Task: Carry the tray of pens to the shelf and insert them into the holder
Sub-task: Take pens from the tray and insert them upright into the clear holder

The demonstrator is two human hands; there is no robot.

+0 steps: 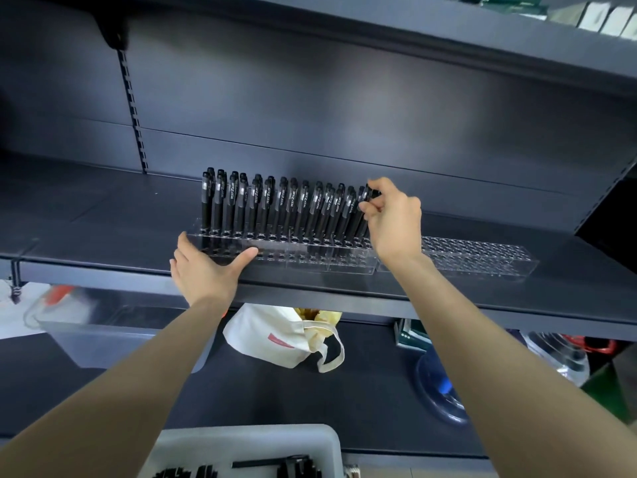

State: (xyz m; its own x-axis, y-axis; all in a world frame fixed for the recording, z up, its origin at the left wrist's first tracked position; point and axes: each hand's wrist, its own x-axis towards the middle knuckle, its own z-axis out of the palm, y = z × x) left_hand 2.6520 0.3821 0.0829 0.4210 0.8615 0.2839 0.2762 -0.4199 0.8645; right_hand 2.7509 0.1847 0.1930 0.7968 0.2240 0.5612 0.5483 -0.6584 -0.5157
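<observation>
The clear holder (pixel 310 257) sits on the dark shelf (pixel 103 215), its back rows full of upright black pens (pixel 275 205). The right hand (pixel 393 219) pinches one pen (pixel 364 201) at the row's right end; its tip seems to be in a hole, though the hand hides that. The left hand (pixel 203 270) lies with straight fingers against the holder's left front corner, gripping nothing. The grey tray (pixel 248 443) is at the bottom edge, below the shelf

The person's forearms (pixel 138 374) are bare, slim and smooth up to the wrists, and both the left hand (pixel 203 270) and the right hand (pixel 393 222) are uncovered.
</observation>
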